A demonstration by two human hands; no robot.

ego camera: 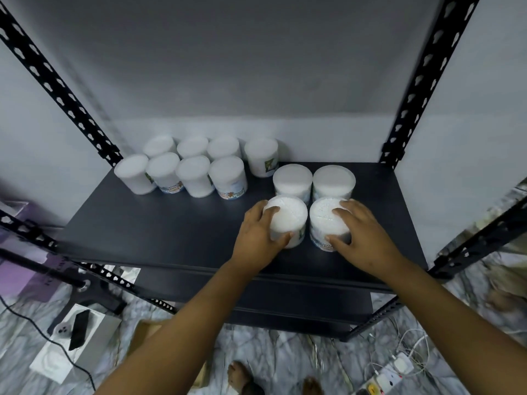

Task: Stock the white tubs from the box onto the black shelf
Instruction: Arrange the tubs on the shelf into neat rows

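Two white tubs stand side by side near the front right of the black shelf (159, 223). My left hand (258, 232) is wrapped around the left tub (288, 216), and my right hand (359, 230) grips the right tub (325, 220). Directly behind them stand two more white tubs (292, 179) (333, 181). Several other tubs (196, 172) are grouped in two rows at the shelf's back left. The cardboard box (145, 332) shows only as a brown corner on the floor, mostly hidden under my left forearm.
Black perforated uprights (427, 81) frame the shelf on both sides, with a lower shelf (299, 312) beneath. On the marble floor lie a white power strip with cables (393, 374), a phone on white boxes (79, 329) and a purple box (25, 277).
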